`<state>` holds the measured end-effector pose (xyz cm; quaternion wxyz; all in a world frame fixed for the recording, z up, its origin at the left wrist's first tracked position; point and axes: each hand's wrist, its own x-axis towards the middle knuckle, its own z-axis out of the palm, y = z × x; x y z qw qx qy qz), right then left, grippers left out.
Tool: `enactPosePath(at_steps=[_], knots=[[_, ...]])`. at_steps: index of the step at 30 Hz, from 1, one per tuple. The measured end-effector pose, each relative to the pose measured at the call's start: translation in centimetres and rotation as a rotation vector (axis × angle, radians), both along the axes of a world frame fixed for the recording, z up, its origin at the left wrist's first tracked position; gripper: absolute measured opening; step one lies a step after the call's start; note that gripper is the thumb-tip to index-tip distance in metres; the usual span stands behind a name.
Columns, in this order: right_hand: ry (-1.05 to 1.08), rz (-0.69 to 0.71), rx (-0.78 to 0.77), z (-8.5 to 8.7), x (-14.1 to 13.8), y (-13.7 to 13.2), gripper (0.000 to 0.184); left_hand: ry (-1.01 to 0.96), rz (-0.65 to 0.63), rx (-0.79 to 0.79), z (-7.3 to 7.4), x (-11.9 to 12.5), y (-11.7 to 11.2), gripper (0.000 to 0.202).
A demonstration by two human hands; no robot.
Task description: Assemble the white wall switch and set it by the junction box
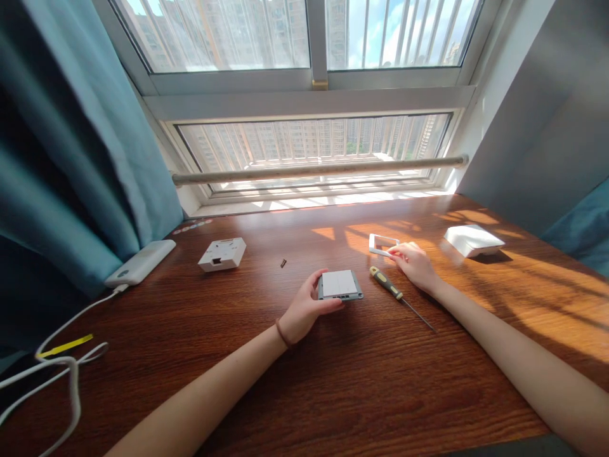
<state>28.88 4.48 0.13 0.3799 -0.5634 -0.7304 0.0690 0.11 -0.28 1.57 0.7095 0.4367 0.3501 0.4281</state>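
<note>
Desk (333,393): switch panel (339,284) flat, seemingly crosswise

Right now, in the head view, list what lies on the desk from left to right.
White cable → power bank → white box → small screw → switch panel in left hand → screwdriver → right hand → white cover.

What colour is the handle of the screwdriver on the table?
The screwdriver has a yellow handle with dark bands, seen best in the head view.

Sunlit wooden desk (333,393) beneath barred window (314,152), teal curtain (71,158)
</note>
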Motion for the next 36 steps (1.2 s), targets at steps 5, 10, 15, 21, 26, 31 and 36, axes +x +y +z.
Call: enactPosePath(at_steps=[5,10,15,21,26,31,36], knots=[[0.165,0.117,0.068,2.3,-4.1,-4.0,0.017,-0.183,-0.188,-0.148,0.6,-0.2,-0.1,0.052],[0.116,0.362,0.056,2.6,-7.2,-7.0,0.018,-0.291,-0.335,-0.242,1.0,-0.3,0.0,0.046],[0.106,0.381,0.065,2.0,-7.6,-7.4,0.019,-0.291,-0.342,-0.240,1.1,-0.2,-0.1,0.051],[0.281,0.190,0.088,2.6,-7.7,-7.8,0.017,-0.111,-0.154,-0.089,0.2,0.0,-0.3,0.076],[0.436,0.019,0.083,2.3,-7.2,-7.4,0.017,-0.085,-0.150,-0.007,-0.2,-0.1,0.0,0.067],[0.455,0.033,0.097,2.0,-7.0,-7.2,0.015,-0.095,-0.144,-0.058,0.1,-0.3,0.0,0.064],[0.289,0.254,0.212,2.7,-7.3,-7.9,0.018,-0.084,-0.084,-0.115,0.0,0.1,0.1,0.030]])
